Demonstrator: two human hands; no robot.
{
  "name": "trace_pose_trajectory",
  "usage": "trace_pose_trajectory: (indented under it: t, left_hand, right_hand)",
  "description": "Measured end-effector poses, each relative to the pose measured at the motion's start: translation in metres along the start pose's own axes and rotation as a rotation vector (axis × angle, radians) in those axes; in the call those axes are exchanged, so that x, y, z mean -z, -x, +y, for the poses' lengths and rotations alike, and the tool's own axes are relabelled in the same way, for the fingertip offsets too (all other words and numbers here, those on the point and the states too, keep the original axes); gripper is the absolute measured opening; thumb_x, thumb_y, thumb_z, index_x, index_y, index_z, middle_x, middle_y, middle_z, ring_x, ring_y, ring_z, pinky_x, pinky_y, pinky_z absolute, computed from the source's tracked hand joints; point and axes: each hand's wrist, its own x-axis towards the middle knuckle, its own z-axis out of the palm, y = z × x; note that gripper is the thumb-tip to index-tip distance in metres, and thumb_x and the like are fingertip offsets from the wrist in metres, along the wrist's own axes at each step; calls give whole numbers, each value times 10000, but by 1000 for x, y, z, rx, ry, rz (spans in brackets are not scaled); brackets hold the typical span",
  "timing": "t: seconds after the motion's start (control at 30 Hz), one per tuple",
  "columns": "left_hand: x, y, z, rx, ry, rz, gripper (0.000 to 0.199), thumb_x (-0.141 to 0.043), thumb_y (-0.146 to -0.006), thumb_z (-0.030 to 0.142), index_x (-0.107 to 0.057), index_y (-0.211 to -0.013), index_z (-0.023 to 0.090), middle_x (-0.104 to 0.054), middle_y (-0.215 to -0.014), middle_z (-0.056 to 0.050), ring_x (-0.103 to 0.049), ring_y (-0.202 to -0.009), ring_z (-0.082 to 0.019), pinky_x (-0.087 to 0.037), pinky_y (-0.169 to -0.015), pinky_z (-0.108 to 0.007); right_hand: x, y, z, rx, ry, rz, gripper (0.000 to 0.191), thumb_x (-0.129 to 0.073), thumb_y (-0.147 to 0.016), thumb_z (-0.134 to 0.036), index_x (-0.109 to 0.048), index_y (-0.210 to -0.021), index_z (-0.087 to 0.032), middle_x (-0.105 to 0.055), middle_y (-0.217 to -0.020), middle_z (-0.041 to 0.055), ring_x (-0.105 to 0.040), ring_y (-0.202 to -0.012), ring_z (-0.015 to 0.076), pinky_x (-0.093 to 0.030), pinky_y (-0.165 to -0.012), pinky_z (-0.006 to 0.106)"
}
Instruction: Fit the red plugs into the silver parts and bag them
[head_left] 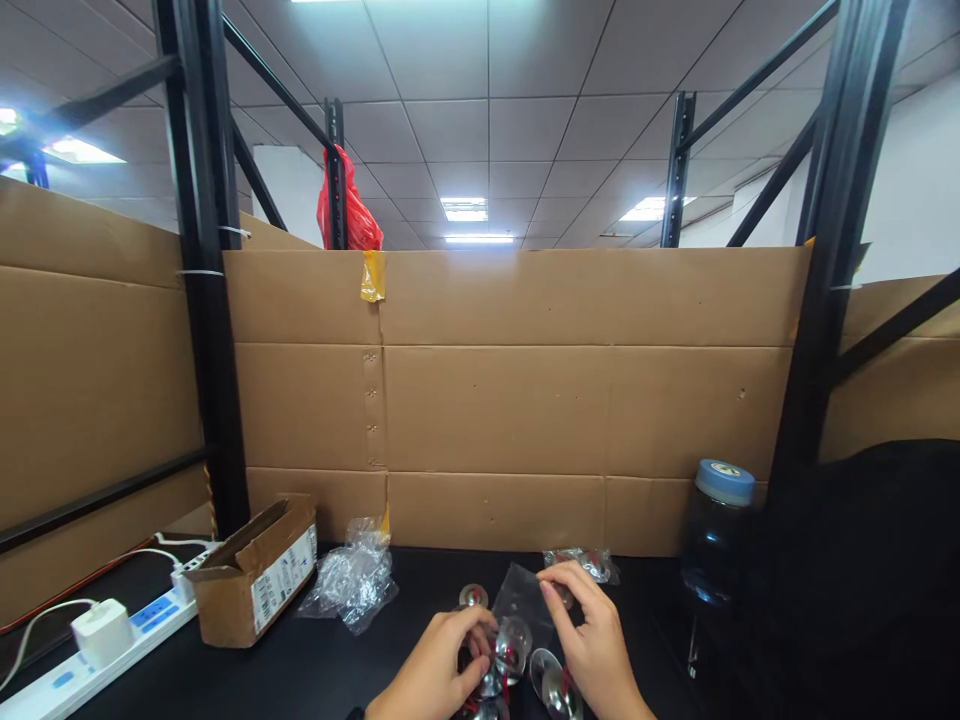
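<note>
A small clear plastic bag (523, 603) is pinched at its right edge between the thumb and forefinger of my right hand (592, 635). My left hand (442, 662) has its fingers curled by the bag's lower left, around a shiny round metal piece (512, 645) with red on it. Several similar silvery round pieces (555, 688) lie on the black table (405, 640) below and between my hands. One more round piece (473, 596) rests just behind my left hand.
An open cardboard box (259, 575), crumpled clear plastic (352, 580) and a white power strip (124, 650) stand left. Behind are a small clear packet (583, 564) and cardboard wall (495, 410). A blue-lidded bottle (716, 535) and black cloth (862, 580) are right.
</note>
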Motion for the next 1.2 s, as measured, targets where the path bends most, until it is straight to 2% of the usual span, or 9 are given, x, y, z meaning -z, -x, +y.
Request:
trace_pose_trajectory:
  t: [0.13,0.33,0.47,0.57,0.7,0.87,1.0,1.1,1.2]
  left_hand:
    - [-1,1,-2,-11,38,76,497,-564,-751,96,-630,-1223,237,-703,-1137,-45,-621,-1050,-202,-438,-987,-287]
    - [4,5,3,-76,365,21,758,-616,-758,161,-395,-1478,246,-581,-1383,-116,-533,-1276,-267,-344,-1139,-410]
    - [6,3,10,-175,678,-47,907,-632,-834,545,-187,-1552,218,-552,-1366,-178,-595,-1163,-304,-416,-1011,-456]
    - [2,-1,12,-83,757,40,846,-613,-886,565,-157,-1534,269,-626,-1196,-131,-653,-934,-218,-467,-874,-386]
    - [-1,-2,11,-54,659,122,679,-655,-915,427,-292,-1464,261,-648,-957,-50,-621,-796,-155,-482,-781,-302]
    - [11,6,12,-60,395,26,251,-616,-938,336,-692,-1137,205,-665,-1172,-100,-611,-1090,-230,-455,-990,-355]
    - [21,11,11,-76,253,-11,338,-585,-940,271,-677,-1265,279,-621,-1342,-80,-522,-1276,-260,-341,-1144,-410]
    - [26,9,8,-47,244,17,390,-570,-947,301,-636,-1330,280,-595,-1385,-90,-562,-1209,-257,-409,-1080,-403]
    - [29,6,5,-38,282,57,380,-545,-964,335,-644,-1324,262,-606,-1365,-106,-601,-1101,-239,-465,-984,-374]
  right_hand:
    - [-5,8,6,-28,18,153,188,-574,-973,-341,-717,-999,-222,-742,-955,61,-701,-838,199,-549,-761,261]
    - [-15,17,5,7,26,139,190,-626,-938,-343,-746,-1053,-251,-785,-989,43,-755,-857,195,-595,-780,222]
    - [-21,21,7,-37,-18,125,241,-602,-948,-368,-734,-1101,-239,-784,-1034,64,-768,-854,206,-621,-757,226]
    - [-26,23,11,-61,-90,75,258,-561,-968,-374,-725,-1100,-225,-772,-1071,89,-765,-894,218,-632,-759,241]
    - [-30,22,12,-110,-195,65,253,-615,-939,-395,-701,-1081,-205,-782,-989,97,-772,-865,230,-640,-761,256]
    - [-25,18,6,-161,-285,40,231,-662,-906,-416,-692,-990,-202,-770,-840,65,-763,-713,211,-637,-652,237]
    - [-18,13,9,-175,-269,-129,234,-651,-909,-430,-736,-939,-214,-760,-791,42,-727,-584,175,-607,-564,217]
    - [-15,9,12,-275,-320,-196,283,-669,-886,-468,-741,-952,-202,-753,-764,46,-699,-521,171,-574,-473,224]
    - [-14,8,10,-351,-413,-230,319,-736,-827,-471,-726,-969,-185,-748,-772,59,-728,-641,207,-604,-564,272]
